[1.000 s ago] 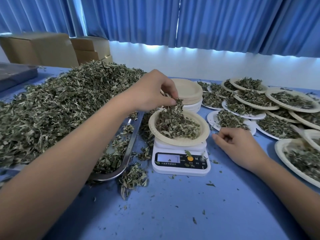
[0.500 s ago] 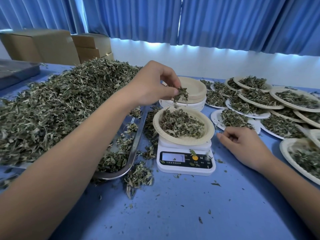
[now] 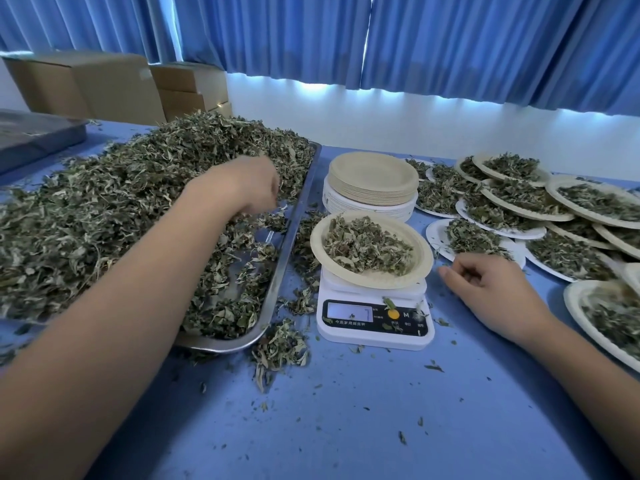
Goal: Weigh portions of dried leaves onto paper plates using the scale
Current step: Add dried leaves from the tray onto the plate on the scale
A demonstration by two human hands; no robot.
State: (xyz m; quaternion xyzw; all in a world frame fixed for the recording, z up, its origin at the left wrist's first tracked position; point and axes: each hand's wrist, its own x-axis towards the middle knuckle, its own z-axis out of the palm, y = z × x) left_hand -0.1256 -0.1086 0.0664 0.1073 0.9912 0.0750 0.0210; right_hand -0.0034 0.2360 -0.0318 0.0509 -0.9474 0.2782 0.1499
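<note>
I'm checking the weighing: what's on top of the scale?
A paper plate of dried leaves sits on the scale. The plate covers most of its platform; stray leaf bits lie on its front.

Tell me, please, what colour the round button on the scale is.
The button on the scale is orange; the head view shows it best.

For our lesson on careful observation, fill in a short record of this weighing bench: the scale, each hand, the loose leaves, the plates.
Scale: carries a paper plate holding dried leaves
Display: too blurred to read
Left hand: over the leaf pile in the metal tray; blurred, grip unclear
Right hand: resting on the table right of the scale, fingers loosely curled, holding nothing
Empty plates: one stack behind the scale
Filled plates: many, overlapping, at the right
</note>
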